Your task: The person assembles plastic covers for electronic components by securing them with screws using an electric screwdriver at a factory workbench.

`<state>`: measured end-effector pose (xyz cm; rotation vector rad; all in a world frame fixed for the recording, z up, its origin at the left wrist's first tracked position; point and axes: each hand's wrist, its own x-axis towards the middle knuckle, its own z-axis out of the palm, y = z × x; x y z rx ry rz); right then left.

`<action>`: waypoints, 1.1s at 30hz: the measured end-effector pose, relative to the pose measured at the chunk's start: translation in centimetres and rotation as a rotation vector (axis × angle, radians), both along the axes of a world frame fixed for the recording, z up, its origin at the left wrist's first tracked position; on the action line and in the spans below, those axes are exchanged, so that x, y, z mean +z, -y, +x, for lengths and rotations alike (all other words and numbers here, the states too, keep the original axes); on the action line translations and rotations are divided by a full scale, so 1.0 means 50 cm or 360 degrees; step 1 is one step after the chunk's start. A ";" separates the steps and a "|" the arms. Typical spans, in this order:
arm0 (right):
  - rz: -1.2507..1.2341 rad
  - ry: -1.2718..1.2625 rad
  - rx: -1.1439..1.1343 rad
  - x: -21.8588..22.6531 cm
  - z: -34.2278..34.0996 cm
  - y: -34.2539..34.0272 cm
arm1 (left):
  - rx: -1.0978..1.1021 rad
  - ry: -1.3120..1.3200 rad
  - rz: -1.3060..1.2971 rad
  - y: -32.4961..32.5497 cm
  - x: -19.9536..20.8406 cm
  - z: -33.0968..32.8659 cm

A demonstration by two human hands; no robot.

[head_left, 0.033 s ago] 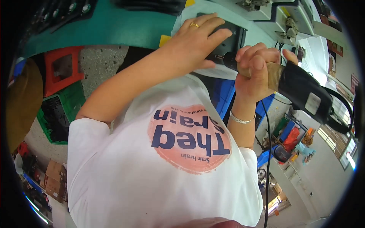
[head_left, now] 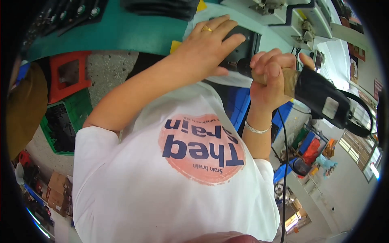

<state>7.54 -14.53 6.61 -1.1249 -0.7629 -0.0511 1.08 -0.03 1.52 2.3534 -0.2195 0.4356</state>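
Observation:
My left hand (head_left: pixel 208 48) lies spread over a dark flat panel (head_left: pixel 246 43) at the work surface's near edge, a gold ring on one finger. Its palm side hides part of the panel. Closed around the taped grip of a corded electric screwdriver (head_left: pixel 322 95) is my right hand (head_left: pixel 275 75). The tool is tilted, with its black body up to the right and its metal tip pointing left, close to my left thumb. What the tip touches, if anything, is hidden by my left hand.
A green work surface (head_left: pixel 133 30) bears stacked black pieces (head_left: pixel 160 8) and more black parts (head_left: pixel 73 16) at the far left. Metal clamp fixtures (head_left: pixel 306 34) stand at the far right. Below are a red stool (head_left: pixel 69 77), a green crate (head_left: pixel 81 111) and a hanging black cord (head_left: pixel 285 162).
The screwdriver and my right hand have shifted slightly left, the tip closer to my left thumb. My left hand stays almost in place.

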 end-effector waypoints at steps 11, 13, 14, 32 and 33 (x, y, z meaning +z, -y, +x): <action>0.0423 -0.0300 -0.0350 0.057 0.062 0.161 | -0.0045 -0.0218 0.0479 0.007 0.077 -0.009; 0.0517 -0.0306 -0.0341 0.055 0.082 0.197 | -0.0084 -0.0074 0.0294 -0.004 0.113 -0.043; 0.0574 -0.0309 -0.0371 0.055 0.087 0.208 | -0.0026 -0.0064 0.0224 -0.013 0.138 -0.061; 0.0370 -0.0364 -0.0466 0.032 0.089 0.105 | 0.1481 0.0011 0.0744 -0.178 0.163 0.024; 0.0368 -0.0366 -0.0469 0.031 0.089 0.108 | 0.1523 -0.0016 0.0786 -0.175 0.162 0.026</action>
